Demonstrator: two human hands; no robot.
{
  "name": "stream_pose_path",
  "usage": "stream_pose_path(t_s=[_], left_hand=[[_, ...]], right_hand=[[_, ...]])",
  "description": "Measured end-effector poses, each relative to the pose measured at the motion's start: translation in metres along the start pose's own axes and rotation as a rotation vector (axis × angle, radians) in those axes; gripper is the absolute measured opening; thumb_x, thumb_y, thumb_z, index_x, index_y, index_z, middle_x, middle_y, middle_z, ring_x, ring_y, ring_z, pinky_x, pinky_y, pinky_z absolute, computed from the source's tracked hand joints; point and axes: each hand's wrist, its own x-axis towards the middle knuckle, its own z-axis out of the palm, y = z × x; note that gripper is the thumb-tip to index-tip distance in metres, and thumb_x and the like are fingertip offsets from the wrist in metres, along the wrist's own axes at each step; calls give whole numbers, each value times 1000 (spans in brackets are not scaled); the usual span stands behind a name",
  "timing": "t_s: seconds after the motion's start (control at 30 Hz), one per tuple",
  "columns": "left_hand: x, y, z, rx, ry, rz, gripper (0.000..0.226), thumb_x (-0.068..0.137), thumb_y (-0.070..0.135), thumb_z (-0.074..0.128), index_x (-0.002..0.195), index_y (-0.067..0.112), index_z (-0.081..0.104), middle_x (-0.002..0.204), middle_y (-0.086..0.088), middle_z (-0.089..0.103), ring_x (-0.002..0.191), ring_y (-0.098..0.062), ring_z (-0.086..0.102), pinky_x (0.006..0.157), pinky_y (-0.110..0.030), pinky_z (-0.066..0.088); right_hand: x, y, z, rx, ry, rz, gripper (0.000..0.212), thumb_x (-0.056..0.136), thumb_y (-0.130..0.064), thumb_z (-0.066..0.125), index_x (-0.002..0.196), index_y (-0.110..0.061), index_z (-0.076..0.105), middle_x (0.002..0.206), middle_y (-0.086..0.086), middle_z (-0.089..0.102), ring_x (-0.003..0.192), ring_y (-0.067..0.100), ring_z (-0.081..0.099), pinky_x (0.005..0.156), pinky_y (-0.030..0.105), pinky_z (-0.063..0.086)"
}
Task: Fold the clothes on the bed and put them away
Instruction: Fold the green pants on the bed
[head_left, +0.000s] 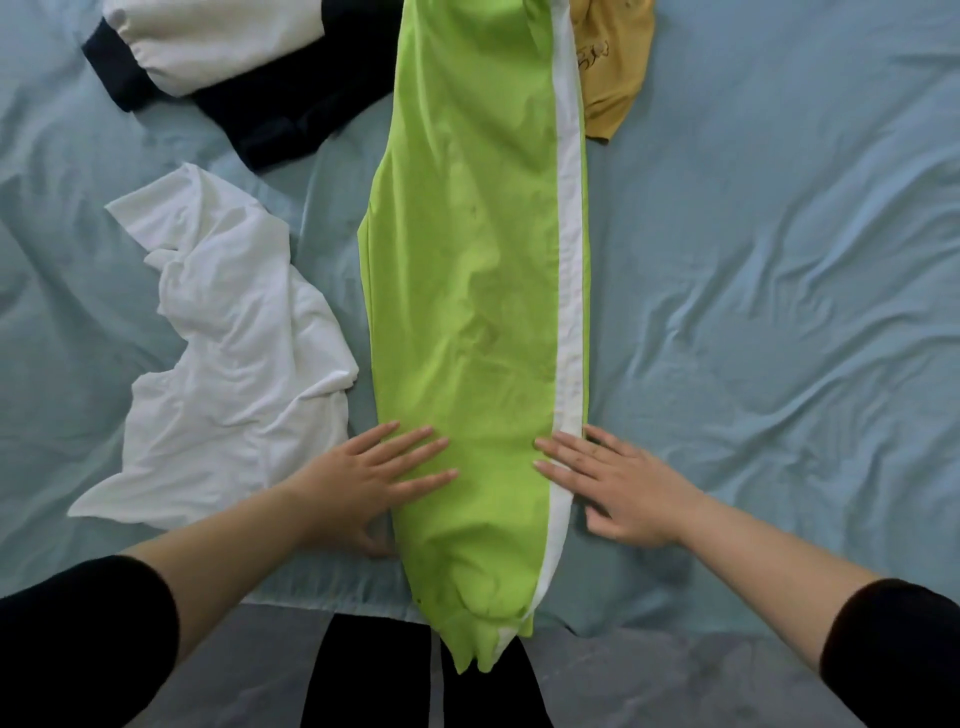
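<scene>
A lime green garment with a white side stripe (467, 291) lies folded lengthwise down the middle of the bed, its near end hanging over the bed's front edge. My left hand (363, 478) rests flat, fingers spread, on the garment's left edge. My right hand (613, 483) lies flat with fingers spread on the white stripe at the right edge. Neither hand grips the cloth.
A crumpled white garment (228, 364) lies left of the green one. A black and white garment (228, 67) sits at the back left, a mustard yellow one (613, 67) at the back right. The light blue sheet (779, 286) covers the bed. My dark-clothed legs (374, 675) stand at the front edge.
</scene>
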Motion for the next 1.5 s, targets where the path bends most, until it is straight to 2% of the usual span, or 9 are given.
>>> stream_pose_path(t_s=[0.13, 0.3, 0.43, 0.67, 0.87, 1.03, 1.17, 1.33, 1.5], left_hand=[[6, 7, -1, 29, 56, -6, 89, 64, 50, 70, 145, 26, 43, 150, -3, 41, 136, -22, 42, 106, -46, 42], [13, 13, -2, -9, 177, -47, 61, 76, 20, 49, 136, 32, 55, 141, 4, 54, 124, -20, 57, 100, -43, 48], [13, 13, -12, -90, 104, -74, 67, 63, 25, 76, 126, 42, 61, 133, 12, 59, 114, -16, 63, 93, -37, 52], [5, 9, -25, -226, -132, -65, 57, 93, 44, 32, 145, 58, 13, 157, 25, 14, 145, -9, 13, 116, -31, 9], [3, 10, -48, -378, -170, -35, 47, 95, 33, 38, 140, 46, 40, 149, 24, 36, 138, -4, 25, 114, -26, 16], [26, -18, -85, -1187, 35, -506, 23, 98, 25, 47, 88, 33, 67, 87, 30, 69, 86, 16, 60, 71, -4, 43], [57, -54, -86, -1683, 242, -888, 23, 93, 44, 56, 93, 23, 65, 108, -1, 70, 92, -12, 66, 83, -27, 52], [72, -43, -50, -1519, 267, -1085, 52, 91, 59, 50, 114, 16, 66, 110, -3, 65, 102, -21, 59, 91, -32, 46], [54, -5, -34, -1330, 554, -1084, 41, 85, 56, 62, 90, 16, 60, 85, 4, 65, 81, -15, 60, 73, -34, 47]], right_hand=[[17, -1, -3, -102, 5, -23, 77, 72, -36, 65, 145, -22, 42, 152, 1, 37, 139, 18, 37, 112, 40, 24], [41, -1, -6, 3, -33, -16, 91, 61, -20, 72, 146, -22, 39, 154, 2, 34, 141, 24, 34, 114, 44, 29], [35, -3, -9, 140, -116, -23, 85, 73, -12, 55, 151, -28, 26, 159, -1, 17, 148, 22, 14, 120, 42, 11], [30, -16, -21, 306, -180, 15, 78, 81, -14, 43, 153, -33, 17, 161, -10, 9, 149, 10, 3, 120, 28, -2], [31, -19, -38, 672, -201, 174, 46, 95, -28, 48, 141, -35, 45, 147, -16, 44, 136, 2, 36, 113, 21, 28], [51, 1, -63, 1301, 48, 631, 25, 83, -33, 52, 70, -30, 74, 66, -13, 70, 61, -6, 59, 60, 26, 48], [70, 37, -59, 1557, 68, 1052, 49, 85, -65, 52, 90, -18, 65, 95, -5, 70, 82, 5, 65, 63, 20, 49], [88, 40, -33, 1518, 37, 1216, 76, 86, -69, 44, 125, -5, 57, 123, 12, 62, 111, 27, 59, 95, 37, 48], [77, 14, -29, 1291, 308, 1057, 35, 83, -55, 64, 78, -20, 59, 71, -8, 61, 71, 15, 58, 57, 19, 42]])
